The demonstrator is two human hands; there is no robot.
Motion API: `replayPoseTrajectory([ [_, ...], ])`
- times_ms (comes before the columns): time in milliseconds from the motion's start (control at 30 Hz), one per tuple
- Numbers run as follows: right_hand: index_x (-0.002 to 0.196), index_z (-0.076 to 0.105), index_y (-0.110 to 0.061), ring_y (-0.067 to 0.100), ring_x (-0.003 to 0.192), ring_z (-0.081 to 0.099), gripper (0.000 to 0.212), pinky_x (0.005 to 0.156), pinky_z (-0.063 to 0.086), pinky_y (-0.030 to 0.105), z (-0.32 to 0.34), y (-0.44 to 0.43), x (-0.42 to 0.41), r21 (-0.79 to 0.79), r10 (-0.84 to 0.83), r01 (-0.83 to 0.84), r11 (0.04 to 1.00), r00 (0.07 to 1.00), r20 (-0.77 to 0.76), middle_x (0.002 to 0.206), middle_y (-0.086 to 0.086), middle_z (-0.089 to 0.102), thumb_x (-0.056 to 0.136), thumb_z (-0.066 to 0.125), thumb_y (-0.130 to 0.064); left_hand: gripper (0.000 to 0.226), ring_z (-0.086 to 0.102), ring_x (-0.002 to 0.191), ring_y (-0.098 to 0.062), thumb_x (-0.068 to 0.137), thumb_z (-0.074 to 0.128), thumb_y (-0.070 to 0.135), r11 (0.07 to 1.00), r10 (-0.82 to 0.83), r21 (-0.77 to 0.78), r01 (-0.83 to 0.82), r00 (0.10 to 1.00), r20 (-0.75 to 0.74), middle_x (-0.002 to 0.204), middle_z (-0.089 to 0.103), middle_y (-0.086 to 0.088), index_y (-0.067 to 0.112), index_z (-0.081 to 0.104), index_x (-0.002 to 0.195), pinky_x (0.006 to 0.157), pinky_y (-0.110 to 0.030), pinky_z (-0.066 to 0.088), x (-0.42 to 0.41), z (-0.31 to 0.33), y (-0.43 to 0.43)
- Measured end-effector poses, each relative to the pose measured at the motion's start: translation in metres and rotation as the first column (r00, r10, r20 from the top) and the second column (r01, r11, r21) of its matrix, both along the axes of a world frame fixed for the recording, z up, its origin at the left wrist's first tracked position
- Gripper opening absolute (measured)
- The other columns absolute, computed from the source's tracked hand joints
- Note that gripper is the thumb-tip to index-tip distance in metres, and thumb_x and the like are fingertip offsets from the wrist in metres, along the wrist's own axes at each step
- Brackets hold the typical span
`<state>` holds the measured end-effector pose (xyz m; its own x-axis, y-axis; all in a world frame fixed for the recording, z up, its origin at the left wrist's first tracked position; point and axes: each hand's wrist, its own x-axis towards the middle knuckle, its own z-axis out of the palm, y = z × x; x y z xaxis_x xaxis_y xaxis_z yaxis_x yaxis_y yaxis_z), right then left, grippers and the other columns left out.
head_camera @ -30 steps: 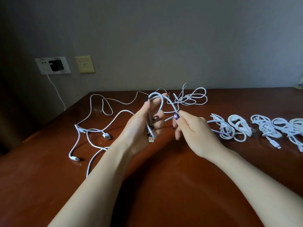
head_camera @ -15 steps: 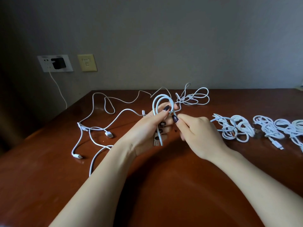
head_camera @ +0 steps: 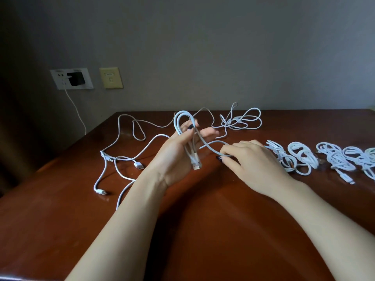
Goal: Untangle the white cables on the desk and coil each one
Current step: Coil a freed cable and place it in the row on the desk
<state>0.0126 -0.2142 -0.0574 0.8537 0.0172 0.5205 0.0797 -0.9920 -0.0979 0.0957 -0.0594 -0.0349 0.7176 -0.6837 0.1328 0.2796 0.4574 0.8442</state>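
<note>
- Head view, looking down over two bare forearms onto a glossy reddish-brown wooden tabletop (head_camera: 203, 230), backed by a plain grey wall.
- Lifted above the middle of the tabletop: a smooth, round white cable (head_camera: 182, 118), folded into a narrow upright hairpin of several loops, with a flat metal USB plug (head_camera: 196, 169) dangling from its lower end.
- Left hand (head_camera: 178, 155) raised, palm turned inward and fingers stretched fairly straight. Grip: thumb pressed across the folded strands, pinching them against the fingers.
- Right hand (head_camera: 251, 159) low over the tabletop, back upward, fingers curled down, nails dark and polished. Grip: pinching a single strand of the same cable, which sweeps across from the left hand.
- Spread over the left of the tabletop: loose white cables (head_camera: 121, 159) in long slack curves, plug ends lying flat.
- Near the far edge: a small tangle (head_camera: 241, 120) of thin white loops.
- Along the right side: a row of coiled bundles (head_camera: 302, 157), each a tight round knot of white cord.
- On the wall at left: a white socket plate (head_camera: 58, 78) holding a boxy black charger (head_camera: 76, 79) with a thin white lead hanging down, and beside it a beige plate (head_camera: 111, 77).
</note>
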Motion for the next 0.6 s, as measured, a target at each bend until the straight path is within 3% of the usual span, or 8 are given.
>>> replayPoseTrajectory([
  [100, 0.082, 0.065, -0.019, 0.021, 0.074, 0.053, 0.020, 0.079, 0.036, 0.034, -0.002, -0.001, 0.003, -0.050, -0.056, 0.061, 0.997, 0.994, 0.096, 0.072, -0.006, 0.061, 0.092, 0.052, -0.030, 0.027, 0.058, 0.056, -0.013, 0.102, 0.031, 0.015, 0.982, -0.013, -0.191, -0.014, 0.990, -0.141, 0.054, 0.045, 0.004, 0.018, 0.048, 0.082, 0.081, -0.041, 0.057, 0.004, 0.001, 0.004],
  [133, 0.078, 0.063, -0.020, 0.020, 0.070, 0.052, 0.020, 0.077, 0.038, 0.035, 0.000, -0.002, 0.003, 0.006, -0.089, 0.089, 0.996, 0.991, 0.098, 0.068, -0.007, 0.058, 0.091, 0.052, -0.031, 0.026, 0.049, 0.049, -0.011, 0.101, 0.032, 0.016, 0.970, 0.007, -0.237, -0.051, 0.983, -0.185, 0.053, 0.038, 0.005, 0.018, 0.048, 0.081, 0.076, -0.038, 0.059, 0.007, 0.002, 0.006],
  [200, 0.071, 0.060, -0.022, 0.018, 0.062, 0.054, 0.019, 0.069, 0.045, 0.035, 0.004, -0.005, 0.002, 0.312, -0.109, 0.092, 0.946, 0.993, 0.040, 0.059, -0.006, 0.056, 0.088, 0.058, -0.031, 0.024, 0.038, 0.042, -0.008, 0.101, 0.032, 0.017, 0.939, 0.083, -0.300, -0.167, 0.959, -0.271, 0.051, 0.033, 0.005, 0.018, 0.047, 0.082, 0.063, -0.029, 0.058, 0.015, 0.002, 0.008],
  [267, 0.068, 0.059, -0.021, 0.015, 0.052, 0.057, 0.022, 0.063, 0.048, 0.031, 0.009, -0.006, 0.002, 0.640, -0.020, 0.056, 0.766, 0.998, -0.064, 0.052, -0.005, 0.056, 0.088, 0.062, -0.028, 0.025, 0.034, 0.038, -0.008, 0.102, 0.030, 0.015, 0.892, 0.182, -0.339, -0.300, 0.923, -0.339, 0.049, 0.034, 0.005, 0.019, 0.047, 0.084, 0.055, -0.022, 0.052, 0.024, 0.001, 0.011],
  [367, 0.072, 0.059, -0.013, 0.010, 0.050, 0.049, 0.024, 0.063, 0.046, 0.026, 0.013, -0.001, 0.002, 0.836, 0.151, -0.072, 0.545, 0.988, -0.013, 0.048, -0.008, 0.047, 0.093, 0.057, -0.024, 0.025, 0.031, 0.038, -0.007, 0.102, 0.030, 0.014, 0.849, 0.285, -0.322, -0.418, 0.877, -0.387, 0.049, 0.033, 0.006, 0.019, 0.049, 0.087, 0.050, -0.016, 0.042, 0.035, -0.001, 0.016],
  [433, 0.071, 0.060, -0.014, 0.005, 0.048, 0.042, 0.026, 0.059, 0.043, 0.023, 0.014, 0.003, 0.001, 0.801, 0.156, -0.168, 0.575, 0.983, 0.095, 0.047, -0.011, 0.044, 0.094, 0.054, -0.024, 0.025, 0.030, 0.038, -0.007, 0.103, 0.030, 0.013, 0.854, 0.349, -0.256, -0.452, 0.864, -0.362, 0.050, 0.033, 0.006, 0.020, 0.050, 0.089, 0.054, -0.020, 0.037, 0.037, -0.003, 0.017],
  [533, 0.067, 0.063, -0.018, 0.004, 0.047, 0.037, 0.025, 0.049, 0.026, 0.013, 0.016, 0.008, -0.004, 0.506, 0.171, -0.292, 0.812, 0.947, 0.271, 0.048, -0.013, 0.041, 0.092, 0.059, -0.020, 0.025, 0.030, 0.038, -0.006, 0.101, 0.032, 0.007, 0.871, 0.460, -0.086, -0.483, 0.865, -0.201, 0.056, 0.035, 0.003, 0.019, 0.051, 0.091, 0.047, -0.019, 0.032, 0.033, -0.005, 0.010],
  [600, 0.067, 0.065, -0.014, 0.002, 0.049, 0.040, 0.023, 0.050, 0.025, 0.008, 0.019, 0.012, -0.009, 0.323, 0.241, -0.363, 0.874, 0.901, 0.359, 0.053, -0.016, 0.046, 0.089, 0.060, -0.019, 0.025, 0.031, 0.042, -0.006, 0.100, 0.032, 0.005, 0.880, 0.475, 0.017, -0.475, 0.880, -0.027, 0.061, 0.034, 0.002, 0.019, 0.052, 0.094, 0.044, -0.018, 0.030, 0.027, -0.007, 0.004],
])
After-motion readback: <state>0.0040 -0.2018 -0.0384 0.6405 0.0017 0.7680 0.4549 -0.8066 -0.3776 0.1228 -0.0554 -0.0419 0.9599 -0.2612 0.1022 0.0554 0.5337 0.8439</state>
